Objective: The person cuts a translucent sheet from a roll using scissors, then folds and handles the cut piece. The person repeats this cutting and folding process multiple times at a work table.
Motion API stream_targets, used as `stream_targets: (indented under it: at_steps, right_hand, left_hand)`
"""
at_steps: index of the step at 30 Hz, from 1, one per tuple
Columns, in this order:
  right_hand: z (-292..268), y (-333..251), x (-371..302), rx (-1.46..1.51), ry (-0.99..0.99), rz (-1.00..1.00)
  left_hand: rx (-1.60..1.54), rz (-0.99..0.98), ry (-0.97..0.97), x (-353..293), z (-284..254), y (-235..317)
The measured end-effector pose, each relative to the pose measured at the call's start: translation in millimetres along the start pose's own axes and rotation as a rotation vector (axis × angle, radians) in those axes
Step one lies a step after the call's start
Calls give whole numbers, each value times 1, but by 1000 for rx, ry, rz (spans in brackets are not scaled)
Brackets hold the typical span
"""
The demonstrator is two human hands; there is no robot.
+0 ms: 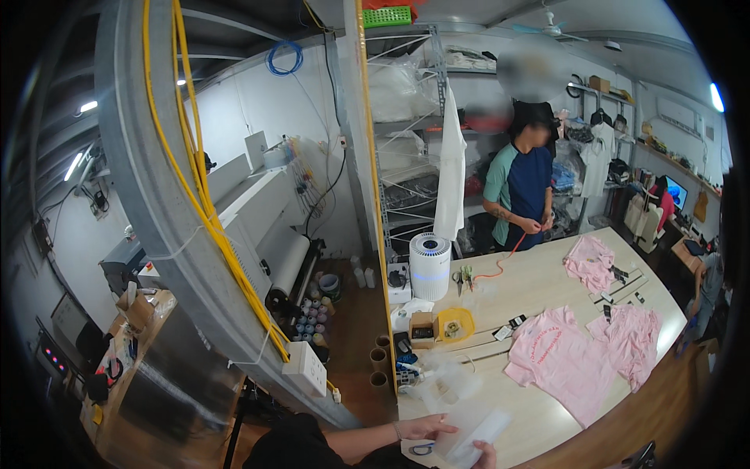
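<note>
At the table's near edge, my right hand (pixel 485 455) grips a translucent white plastic piece (pixel 478 434), which looks like a folded bag or film. My left hand (pixel 426 427) is beside it with fingers stretched out, the fingertips at the plastic's left edge; whether they touch it I cannot tell. Just below the left hand lies a blue-handled pair of scissors (pixel 422 449). More crumpled clear plastic (pixel 449 383) rests a little beyond. To the right, a pink T-shirt (pixel 562 359) with red print is spread flat.
Other pink shirts (pixel 590 263) lie on the pale table (pixel 500 297). Along its left side stand a white air purifier (pixel 430 266), a yellow basket (pixel 456 324) and a small cardboard box (pixel 424 330). Across the table, a person (pixel 519 184) handles a red cord. A metal post (pixel 187 195) rises at left.
</note>
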State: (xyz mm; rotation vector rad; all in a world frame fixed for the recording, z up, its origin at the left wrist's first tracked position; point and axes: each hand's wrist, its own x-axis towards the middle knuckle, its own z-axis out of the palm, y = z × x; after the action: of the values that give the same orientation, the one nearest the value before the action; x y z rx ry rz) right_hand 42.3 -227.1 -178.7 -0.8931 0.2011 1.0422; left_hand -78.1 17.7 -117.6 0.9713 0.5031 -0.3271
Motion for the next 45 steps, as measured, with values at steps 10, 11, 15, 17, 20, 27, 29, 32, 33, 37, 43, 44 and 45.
stream_targets:
  at_steps: [10, 11, 15, 17, 20, 27, 29, 32, 33, 37, 43, 44, 45]
  right_hand:
    - [47, -18, -36, -399, -72, -98]
    - [44, -18, -40, -334, -127, -122]
    - [26, -5, -24, -172, -215, -198]
    - [23, 0, -28, -126, -182, -202]
    - [25, -8, -40, -62, -129, -228]
    - [40, 1, -55, -132, 22, -375]
    - [50, 6, -65, -206, 61, -435]
    - [62, 6, -85, -246, 121, -491]
    - [63, 9, -93, -247, 151, -498]
    - [73, 16, -120, -310, 295, -517]
    - [53, 39, -124, -332, 399, -571]
    - [52, 40, -123, -329, 421, -580]
    - [52, 41, -120, -324, 435, -588]
  left_hand:
    - [38, 43, 5, -11, -13, -11]
    - [115, 53, 28, -15, -10, -8]
    - [208, 245, 193, -23, -4, -10]
    - [212, 273, 215, -24, -2, -6]
    - [377, 265, 274, -28, 11, 22]
    - [802, 471, 360, 2, 17, 15]
    - [855, 517, 336, 2, 34, 11]
    - [903, 564, 289, 7, 44, -2]
    - [913, 563, 247, 8, 48, -7]
    - [779, 587, 59, 8, 61, -28]
    - [313, 369, -190, 16, 72, -48]
    - [236, 308, -239, 17, 72, -47]
    - [162, 248, -280, 14, 73, -39]
